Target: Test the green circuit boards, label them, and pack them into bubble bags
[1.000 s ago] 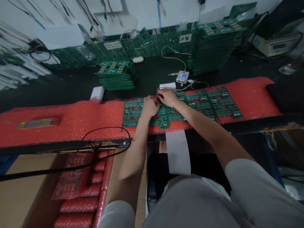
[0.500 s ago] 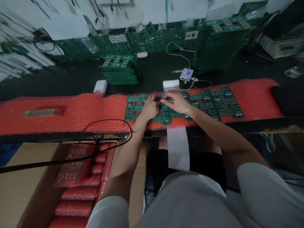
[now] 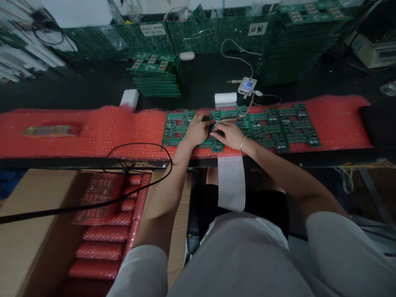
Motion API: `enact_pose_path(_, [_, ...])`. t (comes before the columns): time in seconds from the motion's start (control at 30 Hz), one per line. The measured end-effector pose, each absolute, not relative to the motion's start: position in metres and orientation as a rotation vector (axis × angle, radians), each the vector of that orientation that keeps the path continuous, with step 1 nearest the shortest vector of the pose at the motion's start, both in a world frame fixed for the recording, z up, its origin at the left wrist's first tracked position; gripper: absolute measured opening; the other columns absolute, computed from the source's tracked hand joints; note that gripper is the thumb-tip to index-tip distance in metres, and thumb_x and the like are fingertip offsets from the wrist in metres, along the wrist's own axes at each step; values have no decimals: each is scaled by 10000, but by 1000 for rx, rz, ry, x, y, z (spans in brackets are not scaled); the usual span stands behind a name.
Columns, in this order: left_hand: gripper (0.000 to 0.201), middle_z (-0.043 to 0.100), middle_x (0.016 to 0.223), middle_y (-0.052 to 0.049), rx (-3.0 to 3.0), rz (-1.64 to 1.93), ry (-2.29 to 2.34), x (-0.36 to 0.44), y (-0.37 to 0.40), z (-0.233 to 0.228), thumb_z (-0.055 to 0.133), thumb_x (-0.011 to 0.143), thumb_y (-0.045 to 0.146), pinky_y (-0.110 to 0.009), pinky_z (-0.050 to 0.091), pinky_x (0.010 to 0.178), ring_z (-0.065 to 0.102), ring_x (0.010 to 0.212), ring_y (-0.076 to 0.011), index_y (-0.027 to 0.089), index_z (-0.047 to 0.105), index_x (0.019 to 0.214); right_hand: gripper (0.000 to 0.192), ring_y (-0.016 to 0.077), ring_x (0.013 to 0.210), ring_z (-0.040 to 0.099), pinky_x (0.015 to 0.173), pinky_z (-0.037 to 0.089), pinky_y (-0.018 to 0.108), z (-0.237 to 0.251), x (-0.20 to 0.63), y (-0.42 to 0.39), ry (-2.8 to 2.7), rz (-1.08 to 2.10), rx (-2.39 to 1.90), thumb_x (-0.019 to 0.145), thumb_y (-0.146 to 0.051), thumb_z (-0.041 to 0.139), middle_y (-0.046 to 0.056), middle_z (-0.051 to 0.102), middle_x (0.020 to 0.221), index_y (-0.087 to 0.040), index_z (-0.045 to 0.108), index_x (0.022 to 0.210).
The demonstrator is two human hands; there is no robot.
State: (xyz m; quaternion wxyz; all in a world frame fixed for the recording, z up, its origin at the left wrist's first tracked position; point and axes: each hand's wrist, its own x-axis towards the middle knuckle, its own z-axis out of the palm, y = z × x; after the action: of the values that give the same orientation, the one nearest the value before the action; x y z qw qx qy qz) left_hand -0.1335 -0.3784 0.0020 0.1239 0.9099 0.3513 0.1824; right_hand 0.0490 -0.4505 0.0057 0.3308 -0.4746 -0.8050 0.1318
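Green circuit boards lie in a row on a red bubble-wrap sheet. My left hand rests on the boards left of centre, its fingers partly stretched toward my right hand. Beside it, my right hand pinches the end of some thin wires low over a board. What the wire tips touch is hidden by my fingers. The wires run back to a small white device with a lit screen. A white paper roll sits behind the boards, and a paper strip hangs off the front edge.
Stacks of green boards stand at the back left and back right. A black cable loops near my left forearm. Below left, a cardboard box holds red bubble-wrapped packs. A flat packet lies far left.
The view has tilted down, so the bench sits higher in the picture. My right hand has shifted nearer to me over the boards with the wires. My left hand stays about in place.
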Motion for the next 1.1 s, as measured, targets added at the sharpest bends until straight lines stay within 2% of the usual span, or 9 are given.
enact_pose_path(0.13, [434, 573, 1342, -143, 2628, 539, 1028, -134, -378, 5, 455, 887, 112, -479, 404, 1104, 509, 1234, -315, 134, 718, 1231, 200, 265, 952, 624, 901, 468, 416, 7, 49, -452, -2152, 311, -1241, 969, -374, 562, 95, 706, 971, -223, 626, 855])
enact_pose_path(0.23, [461, 599, 1315, -145, 2548, 721, 1064, -137, -401, 18, 418, 901, 63, -432, 414, 1104, 528, 1233, -277, 114, 639, 1302, 198, 265, 933, 616, 888, 462, 415, 6, 49, -451, -2162, 313, -1256, 966, -377, 565, 93, 702, 958, -225, 627, 857])
enact_pose_path(0.37, [203, 647, 1063, -111, 2363, 1168, 1211, -135, -474, 31, 467, 995, 176, -409, 485, 987, 587, 1068, -251, 160, 644, 1094, 190, 258, 942, 599, 890, 448, 407, 1, 49, -447, -2129, 346, -1270, 965, -374, 566, 86, 688, 961, -227, 627, 860])
enact_pose_path(0.47, [147, 651, 969, -75, 2483, 985, 856, -125, -529, 19, 528, 1014, 254, -385, 532, 888, 609, 957, -229, 199, 656, 968, 215, 250, 961, 586, 906, 434, 400, -1, 49, -445, -2114, 379, -1261, 969, -402, 569, 78, 679, 968, -226, 622, 859])
enact_pose_path(0.6, [148, 647, 1011, -89, 2627, 848, 753, -110, -559, -21, 561, 1016, 258, -393, 551, 874, 611, 936, -234, 192, 693, 1005, 214, 246, 984, 575, 928, 414, 407, 1, 50, -445, -2128, 395, -1288, 982, -401, 558, 68, 673, 980, -227, 619, 874])
enact_pose_path(0.77, [144, 644, 1024, -101, 2643, 937, 849, -105, -559, -51, 566, 1013, 225, -392, 541, 853, 616, 943, -238, 179, 696, 1057, 238, 243, 991, 572, 938, 409, 406, 3, 49, -445, -2134, 397, -1292, 989, -411, 552, 68, 667, 968, -221, 609, 858])
enact_pose_path(1.1, [134, 686, 971, -88, 2626, 1126, 829, -105, -568, -53, 578, 992, 158, -367, 509, 786, 619, 903, -224, 191, 699, 946, 213, 246, 989, 587, 935, 423, 393, 3, 48, -446, -2132, 339, -1275, 982, -390, 576, 76, 684, 970, -223, 604, 854])
